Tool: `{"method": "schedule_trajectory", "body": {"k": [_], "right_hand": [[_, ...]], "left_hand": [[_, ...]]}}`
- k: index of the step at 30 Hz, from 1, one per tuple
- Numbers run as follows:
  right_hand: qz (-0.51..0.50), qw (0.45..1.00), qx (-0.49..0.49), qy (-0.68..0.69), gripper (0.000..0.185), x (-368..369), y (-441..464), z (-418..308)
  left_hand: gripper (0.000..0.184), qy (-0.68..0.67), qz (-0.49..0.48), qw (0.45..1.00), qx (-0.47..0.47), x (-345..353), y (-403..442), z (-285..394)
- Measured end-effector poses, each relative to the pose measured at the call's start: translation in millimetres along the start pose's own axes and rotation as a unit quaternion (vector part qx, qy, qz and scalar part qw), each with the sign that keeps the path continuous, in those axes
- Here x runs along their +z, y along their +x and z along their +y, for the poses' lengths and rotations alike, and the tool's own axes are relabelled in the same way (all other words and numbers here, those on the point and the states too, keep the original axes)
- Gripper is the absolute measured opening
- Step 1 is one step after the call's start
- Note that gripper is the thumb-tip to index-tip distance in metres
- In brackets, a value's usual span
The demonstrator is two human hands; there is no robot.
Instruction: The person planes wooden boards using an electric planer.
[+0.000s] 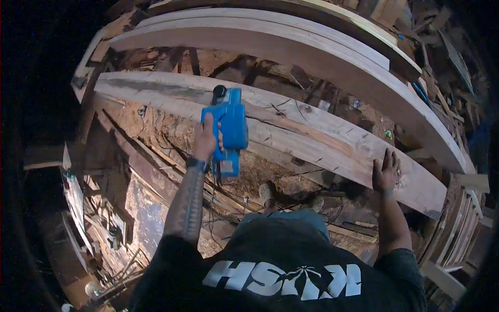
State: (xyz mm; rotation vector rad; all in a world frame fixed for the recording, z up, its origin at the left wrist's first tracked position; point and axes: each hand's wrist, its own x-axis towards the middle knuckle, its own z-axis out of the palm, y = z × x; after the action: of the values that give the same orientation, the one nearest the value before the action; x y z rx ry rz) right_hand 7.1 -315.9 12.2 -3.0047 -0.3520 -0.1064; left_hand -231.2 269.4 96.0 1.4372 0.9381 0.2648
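The blue power planer (236,125) was over the long plank (332,138), left of its middle, turned crosswise with its lower part reaching past the near edge; from straight above it was hard to tell whether it touched the wood or hung just over it. The left hand (206,139) had its fingers curled around the planer's handle in a closed hold, a dark band (195,163) circling that wrist. The right hand (385,174) held nothing and lay on the plank near its right end, fingers spread. The plank's face was pale, with a grey patch toward the left and a reddish streak along the middle. Beyond it, a thick beam (332,54) ran nearly alongside, with more boards behind. Shavings (176,127) covered the ground below, around the person's shoes (267,192). The person wore a black shirt (234,252) with white lettering, and wood scraps (442,39) were heaped at the upper right.
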Motion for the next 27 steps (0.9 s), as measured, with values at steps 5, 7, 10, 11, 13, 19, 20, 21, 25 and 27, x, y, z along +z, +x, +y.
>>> {"method": "schedule_trajectory", "body": {"k": [5,7,10,11,13,19,20,21,25,27], "right_hand": [[-0.026,0.999,0.005,-0.033,0.076,-2,3,-2],[-0.011,1.0,0.009,0.005,0.076,-3,0,-5],[-0.005,1.0,0.005,0.022,0.075,-2,1,0],[-0.006,1.0,0.003,0.018,0.075,0,2,1],[-0.014,1.0,0.009,0.009,0.075,-1,2,0],[-0.024,1.0,0.007,-0.007,0.073,-2,4,-5],[-0.027,0.999,0.01,-0.016,0.073,-2,3,-5],[-0.029,0.999,0.015,-0.025,0.072,-2,4,-6],[0.005,0.999,-0.014,-0.029,0.068,-8,1,-10],[0.001,1.0,-0.014,-0.019,0.069,-5,1,-6]], "left_hand": [[0.065,0.028,-0.017,0.999,0.008,-3,24,18],[0.065,0.011,-0.009,1.0,-0.008,4,50,34],[0.065,-0.007,-0.002,1.0,-0.003,17,54,32],[0.065,-0.011,0.002,1.0,0.005,22,51,33],[0.065,-0.028,0.017,0.999,0.001,24,28,26],[0.064,-0.057,0.022,0.998,-0.023,32,-34,3],[0.064,-0.054,0.024,0.998,-0.011,35,-32,7],[0.064,-0.052,0.025,0.998,0.002,38,-28,9],[0.066,-0.049,0.042,0.998,0.02,40,36,23],[0.068,-0.044,0.057,0.997,0.008,39,58,32]]}}
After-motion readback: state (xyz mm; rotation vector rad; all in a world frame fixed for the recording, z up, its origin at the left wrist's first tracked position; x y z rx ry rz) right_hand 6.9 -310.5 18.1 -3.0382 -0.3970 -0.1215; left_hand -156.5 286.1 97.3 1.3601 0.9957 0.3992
